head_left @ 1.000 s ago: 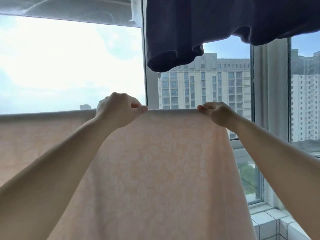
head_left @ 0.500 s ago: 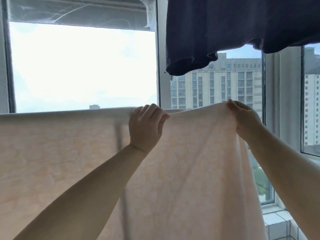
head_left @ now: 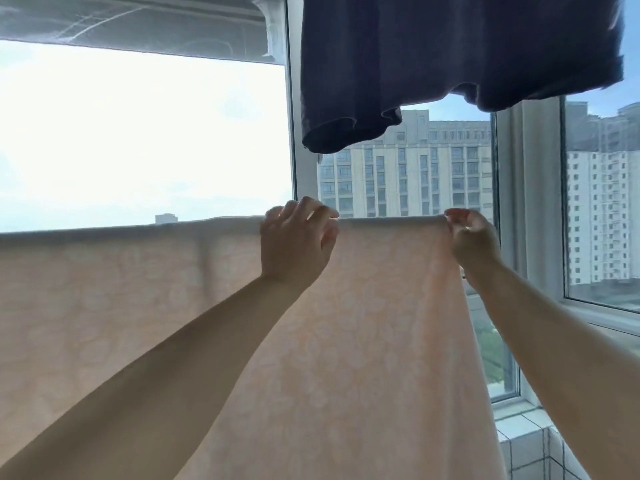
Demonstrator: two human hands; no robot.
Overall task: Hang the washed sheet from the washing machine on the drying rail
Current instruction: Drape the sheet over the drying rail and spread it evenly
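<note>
The washed sheet (head_left: 138, 306), pale peach with a faint flower pattern, hangs draped over a horizontal rail that it hides completely. Its top fold runs level across the view at hand height and the cloth falls out of frame below. My left hand (head_left: 294, 247) is at the top fold near the middle, fingers loosely spread above the edge and gripping nothing. My right hand (head_left: 474, 237) pinches the sheet's top right end between fingertips and thumb.
A dark navy garment (head_left: 450, 53) hangs overhead just above and behind my hands. Window frames (head_left: 291, 133) and glass stand close behind the sheet, with tall buildings outside. A white tiled ledge (head_left: 519, 431) sits at lower right under the window.
My left hand has loosened its grip on the top fold and spread its fingers. The raised stretch of sheet between my hands has settled level on the rail.
</note>
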